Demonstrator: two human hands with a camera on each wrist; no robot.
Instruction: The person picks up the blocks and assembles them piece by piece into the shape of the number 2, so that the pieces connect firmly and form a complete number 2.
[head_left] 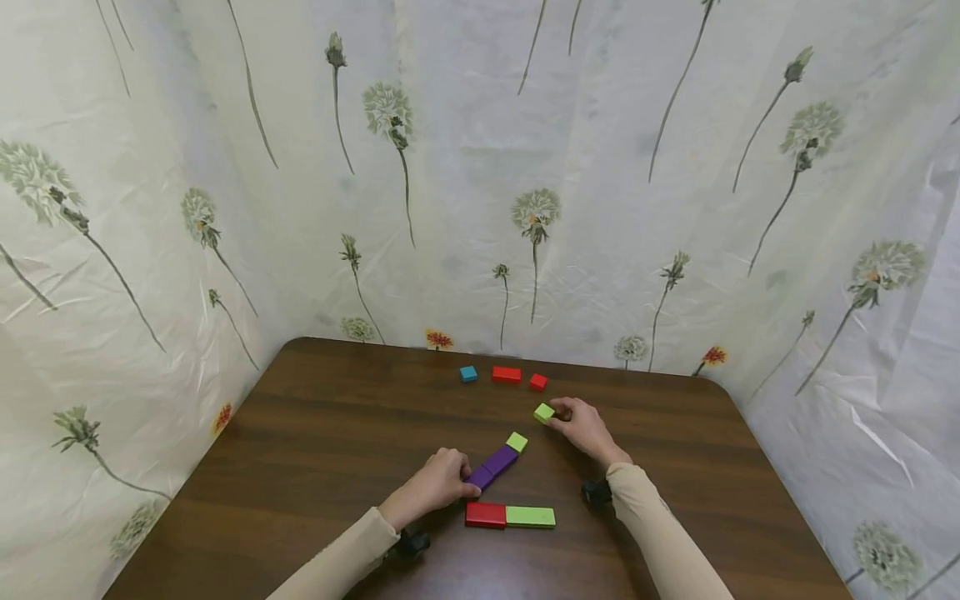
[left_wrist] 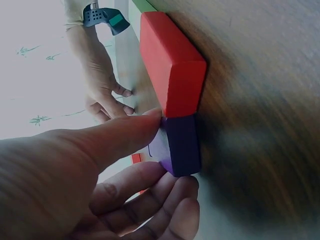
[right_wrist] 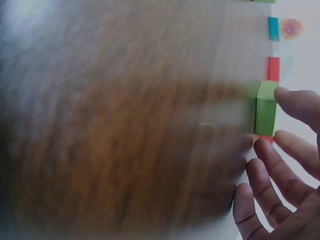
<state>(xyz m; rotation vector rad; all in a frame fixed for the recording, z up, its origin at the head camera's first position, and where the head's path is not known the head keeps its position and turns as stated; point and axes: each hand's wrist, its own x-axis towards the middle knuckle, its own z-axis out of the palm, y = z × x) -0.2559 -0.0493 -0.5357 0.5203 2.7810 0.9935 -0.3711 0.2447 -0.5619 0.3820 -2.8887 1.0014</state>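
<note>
In the head view my left hand point(head_left: 437, 479) pinches the near end of a diagonal row made of two purple blocks point(head_left: 491, 468) and a small green block point(head_left: 517, 442). Its thumb and index finger lie on opposite sides of the nearer purple block point(left_wrist: 182, 147) in the left wrist view. Close to that thumb, a red block point(head_left: 485, 515) lies end to end with a longer green block point(head_left: 530, 517). My right hand point(head_left: 585, 427) holds another small green block point(head_left: 544, 412) between thumb and index finger, beyond the row's far end; its other fingers are loosely bent.
Along the back of the brown wooden table point(head_left: 337, 417) lie a small blue block point(head_left: 468, 374), a longer red block point(head_left: 506, 375) and a small red block point(head_left: 538, 382). A curtain with dandelion print point(head_left: 465, 200) hangs behind the table and at both sides.
</note>
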